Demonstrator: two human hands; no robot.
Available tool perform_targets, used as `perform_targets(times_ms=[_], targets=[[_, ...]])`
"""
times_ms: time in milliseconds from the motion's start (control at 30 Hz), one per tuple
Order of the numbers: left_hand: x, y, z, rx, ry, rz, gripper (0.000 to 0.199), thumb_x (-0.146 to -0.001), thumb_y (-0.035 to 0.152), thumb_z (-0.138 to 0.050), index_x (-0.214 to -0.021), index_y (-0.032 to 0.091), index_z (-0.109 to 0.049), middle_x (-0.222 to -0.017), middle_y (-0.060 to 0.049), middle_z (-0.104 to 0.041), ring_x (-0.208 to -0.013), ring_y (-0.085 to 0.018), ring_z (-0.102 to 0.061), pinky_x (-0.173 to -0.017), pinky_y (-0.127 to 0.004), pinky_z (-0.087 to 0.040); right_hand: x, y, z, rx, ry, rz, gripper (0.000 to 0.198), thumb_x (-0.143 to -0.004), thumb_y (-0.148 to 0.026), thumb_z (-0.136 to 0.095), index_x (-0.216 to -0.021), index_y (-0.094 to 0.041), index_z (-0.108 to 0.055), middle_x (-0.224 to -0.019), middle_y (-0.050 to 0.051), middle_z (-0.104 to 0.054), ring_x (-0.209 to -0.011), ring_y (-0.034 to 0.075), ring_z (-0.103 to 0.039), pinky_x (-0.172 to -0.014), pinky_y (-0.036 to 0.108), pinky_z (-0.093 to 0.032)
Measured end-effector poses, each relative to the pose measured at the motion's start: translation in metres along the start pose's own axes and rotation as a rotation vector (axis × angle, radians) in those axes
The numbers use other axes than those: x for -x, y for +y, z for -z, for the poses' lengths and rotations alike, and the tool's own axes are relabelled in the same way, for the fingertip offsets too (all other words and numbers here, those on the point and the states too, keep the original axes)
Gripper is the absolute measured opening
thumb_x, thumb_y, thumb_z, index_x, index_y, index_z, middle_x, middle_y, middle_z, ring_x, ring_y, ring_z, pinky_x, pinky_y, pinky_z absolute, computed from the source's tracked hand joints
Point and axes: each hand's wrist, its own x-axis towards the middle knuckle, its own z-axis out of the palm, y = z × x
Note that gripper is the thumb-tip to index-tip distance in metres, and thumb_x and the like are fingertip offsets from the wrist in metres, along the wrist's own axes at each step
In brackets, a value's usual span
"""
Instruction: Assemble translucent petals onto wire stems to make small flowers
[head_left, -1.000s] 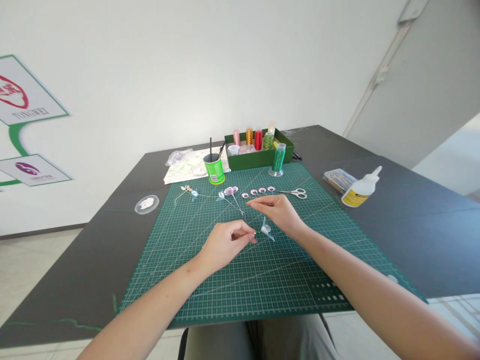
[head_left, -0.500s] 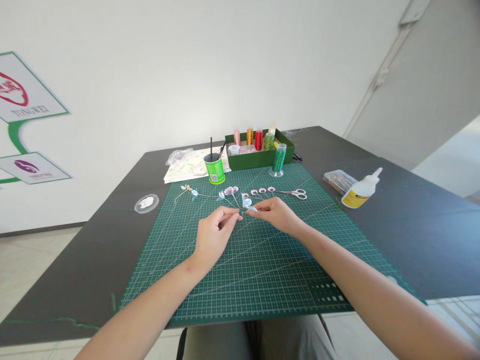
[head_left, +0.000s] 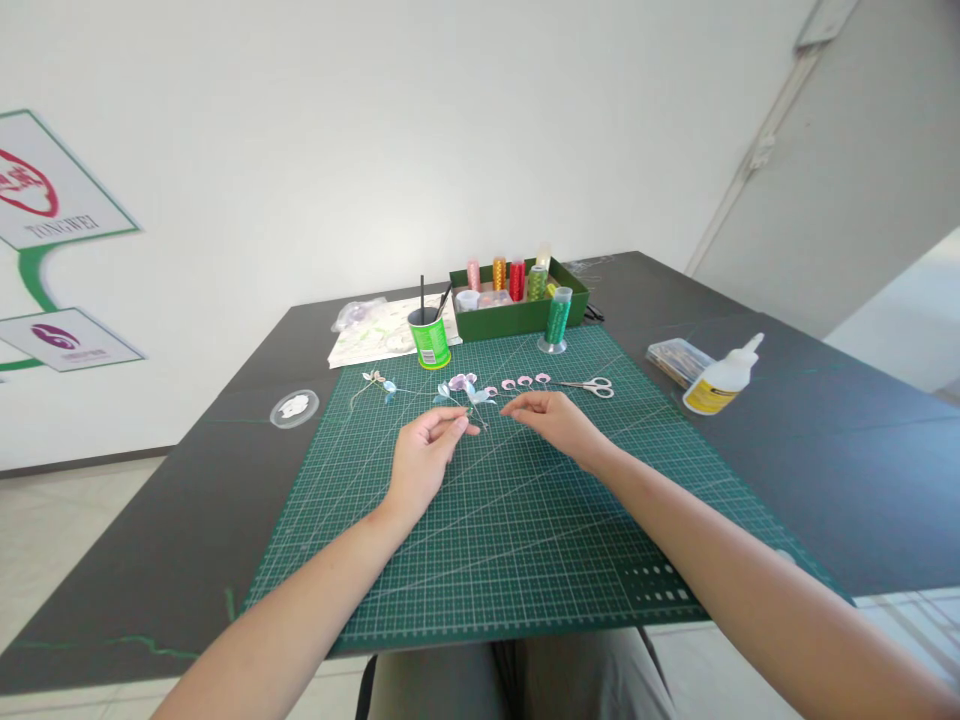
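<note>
My left hand [head_left: 421, 452] pinches the thin stem of a pale blue flower [head_left: 477, 396] between thumb and fingers, just above the mat. The blossom leans up and away past my fingertips. To its right, my right hand [head_left: 559, 422] has its fingertips pressed together, apart from the blossom; anything as fine as a thread between them is too small to make out. Beyond the hands lie purple petals [head_left: 459, 382], another pale blue flower [head_left: 442, 393], and a row of small pink-purple looped pieces [head_left: 525, 381] on wire stems.
Scissors [head_left: 597, 387] and a green thread spool [head_left: 557, 320] sit on the green cutting mat [head_left: 510, 540]. Behind are a green can [head_left: 430, 340] and a green box [head_left: 517, 320] of spools. A glue bottle [head_left: 721, 382] stands right; a small round dish [head_left: 294, 408] lies left.
My right hand has come off the pale blue flower and drawn slightly right. The flower now tilts further left in my left hand, which has shifted slightly left.
</note>
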Motion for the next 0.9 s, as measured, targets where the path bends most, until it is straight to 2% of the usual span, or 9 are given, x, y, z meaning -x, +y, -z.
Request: perform_targets(times_ms=[133,233,300,367,467,600,767,833,900], targets=[[0.000,-0.001,-0.001,0.066,-0.016,0.036,0.029,-0.085,0.039,-0.067,-0.100,0.015,-0.071,-0.079,-0.006,-0.077,-0.046,-0.008,-0.037,-0.046,-0.023,-0.031,-0.004,0.008,0.003,0.009,0.176,-0.001,0.020,-0.080,-0.030,-0.057,-0.094,-0.017,-0.063,-0.060,-0.005,-0.052,-0.052,0.012,-0.044,-0.053,0.026,-0.035],[-0.001,-0.002,-0.002,0.085,-0.023,0.050,0.029,-0.083,0.039,-0.068,-0.099,0.015,-0.071,-0.077,-0.007,-0.076,-0.045,-0.008,-0.036,-0.046,-0.023,-0.030,-0.004,0.008,0.001,0.120,0.269,0.070,0.020,-0.079,-0.027,-0.059,-0.098,-0.020,-0.061,-0.082,0.002,-0.066,-0.069,0.017,-0.058,-0.068,0.031,-0.045],[-0.001,-0.003,-0.003,0.093,-0.032,0.056,0.029,-0.083,0.039,-0.068,-0.099,0.015,-0.071,-0.076,-0.006,-0.076,-0.045,-0.008,-0.036,-0.046,-0.023,-0.029,-0.002,0.006,-0.002,0.163,0.281,0.112,0.020,-0.080,-0.023,-0.059,-0.100,-0.020,-0.063,-0.096,0.005,-0.069,-0.082,0.019,-0.062,-0.079,0.036,-0.048],[0.000,-0.003,-0.004,0.104,-0.046,0.058,0.029,-0.083,0.039,-0.068,-0.099,0.015,-0.071,-0.075,-0.006,-0.076,-0.045,-0.008,-0.035,-0.046,-0.023,-0.029,0.001,0.003,-0.007,0.136,0.223,0.137,0.020,-0.081,-0.020,-0.057,-0.099,-0.020,-0.065,-0.103,0.007,-0.070,-0.092,0.021,-0.065,-0.089,0.039,-0.048],[0.001,-0.002,-0.006,0.124,-0.055,0.065,0.028,-0.083,0.037,-0.068,-0.099,0.015,-0.071,-0.074,-0.006,-0.076,-0.045,-0.007,-0.034,-0.046,-0.023,-0.027,0.005,-0.003,-0.014,-0.015,0.055,0.165,0.025,-0.083,-0.016,-0.052,-0.102,-0.019,-0.067,-0.106,0.008,-0.073,-0.102,0.022,-0.067,-0.097,0.042,-0.048],[0.003,-0.001,-0.007,0.137,-0.056,0.076,0.029,-0.082,0.038,-0.068,-0.100,0.016,-0.072,-0.073,-0.005,-0.075,-0.044,-0.007,-0.032,-0.045,-0.022,-0.024,0.012,-0.013,-0.020,-0.189,-0.112,0.187,0.036,-0.076,-0.010,-0.050,-0.104,-0.020,-0.069,-0.109,0.008,-0.074,-0.108,0.023,-0.067,-0.103,0.045,-0.046],[0.003,-0.002,-0.007,0.151,-0.068,0.082,0.030,-0.081,0.038,-0.069,-0.101,0.016,-0.073,-0.068,-0.003,-0.072,-0.044,-0.007,-0.033,-0.044,-0.022,-0.023,0.019,-0.022,-0.025,-0.323,-0.184,0.121,0.032,-0.079,-0.020,-0.053,-0.107,-0.020,-0.069,-0.098,0.007,-0.075,-0.105,0.024,-0.067,-0.097,0.044,-0.049],[0.002,-0.003,-0.006,0.151,-0.072,0.083,0.030,-0.081,0.037,-0.069,-0.102,0.016,-0.074,-0.067,-0.002,-0.071,-0.044,-0.007,-0.033,-0.044,-0.022,-0.023,0.021,-0.023,-0.027,-0.341,-0.195,0.095,0.030,-0.083,-0.025,-0.054,-0.109,-0.019,-0.068,-0.088,0.005,-0.073,-0.086,0.020,-0.068,-0.083,0.037,-0.053],[0.002,-0.003,-0.006,0.148,-0.073,0.081,0.030,-0.082,0.037,-0.068,-0.102,0.016,-0.074,-0.067,-0.002,-0.071,-0.044,-0.007,-0.034,-0.045,-0.022,-0.023,0.022,-0.024,-0.029,-0.325,-0.201,0.061,0.031,-0.086,-0.029,-0.053,-0.111,-0.017,-0.067,-0.071,0.001,-0.065,-0.060,0.014,-0.058,-0.061,0.029,-0.049]])
